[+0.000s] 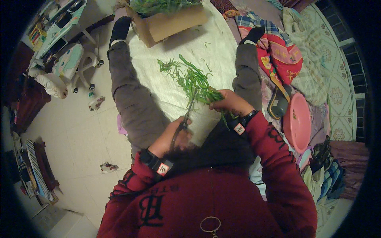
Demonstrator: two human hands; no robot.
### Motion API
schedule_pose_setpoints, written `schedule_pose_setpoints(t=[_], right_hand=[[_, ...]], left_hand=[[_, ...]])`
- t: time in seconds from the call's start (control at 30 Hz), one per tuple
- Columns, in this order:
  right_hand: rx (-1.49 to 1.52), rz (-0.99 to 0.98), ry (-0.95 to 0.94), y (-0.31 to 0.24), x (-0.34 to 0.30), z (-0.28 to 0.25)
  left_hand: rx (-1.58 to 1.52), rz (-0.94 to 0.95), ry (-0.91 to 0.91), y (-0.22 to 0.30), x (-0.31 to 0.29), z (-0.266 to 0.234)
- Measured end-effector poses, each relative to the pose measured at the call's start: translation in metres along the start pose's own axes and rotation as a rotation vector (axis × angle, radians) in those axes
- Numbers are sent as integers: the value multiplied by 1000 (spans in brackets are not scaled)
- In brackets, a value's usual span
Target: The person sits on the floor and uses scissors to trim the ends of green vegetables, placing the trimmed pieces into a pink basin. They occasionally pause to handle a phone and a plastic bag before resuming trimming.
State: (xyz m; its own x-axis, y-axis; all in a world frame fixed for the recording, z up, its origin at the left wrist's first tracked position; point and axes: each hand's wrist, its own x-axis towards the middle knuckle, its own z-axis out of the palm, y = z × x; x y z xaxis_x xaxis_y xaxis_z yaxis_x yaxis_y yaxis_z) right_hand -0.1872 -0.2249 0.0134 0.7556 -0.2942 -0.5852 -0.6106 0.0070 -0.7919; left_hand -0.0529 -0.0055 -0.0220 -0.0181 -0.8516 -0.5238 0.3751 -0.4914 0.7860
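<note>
My left hand [173, 134] is closed around the handles of a pair of scissors [190, 104], whose dark blades point up and away toward the greens. Bunched in my right hand [232, 103] are slender green chillies [209, 96], gripped between thumb and fingers. The scissor tips touch or overlap the near side of that bunch; I cannot tell whether the blades are apart. Beyond it a loose pile of green chillies [186, 75] and thin stems lies on the white sheet [147, 65], between my outstretched legs.
An open cardboard box [174, 27] at the far end holds more greens in clear plastic. On the right are a pink basin [299, 123], a dark long-handled brush-like object [279, 102] and a red patterned cloth [283, 63]. A wheeled chair [71, 63] stands at left.
</note>
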Motion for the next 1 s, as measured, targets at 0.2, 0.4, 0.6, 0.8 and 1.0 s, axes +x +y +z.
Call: schedule_pose_setpoints(t=[0.2,0.4,0.6,0.8,1.0], right_hand=[[-365,-234,93,-1,46,-34],[-538,-265,433,-21,131,-69],[-758,-404,388,-7,178,-50],[-828,-438,411,-6,182,-39],[-460,-304,585,-15,137,-84]], left_hand=[[-105,12,0,-4,4,-5],[-441,-113,11,-1,8,-6],[-476,-126,-1,10,7,-10],[-269,-102,45,13,5,-8],[-321,-39,26,11,3,-9]])
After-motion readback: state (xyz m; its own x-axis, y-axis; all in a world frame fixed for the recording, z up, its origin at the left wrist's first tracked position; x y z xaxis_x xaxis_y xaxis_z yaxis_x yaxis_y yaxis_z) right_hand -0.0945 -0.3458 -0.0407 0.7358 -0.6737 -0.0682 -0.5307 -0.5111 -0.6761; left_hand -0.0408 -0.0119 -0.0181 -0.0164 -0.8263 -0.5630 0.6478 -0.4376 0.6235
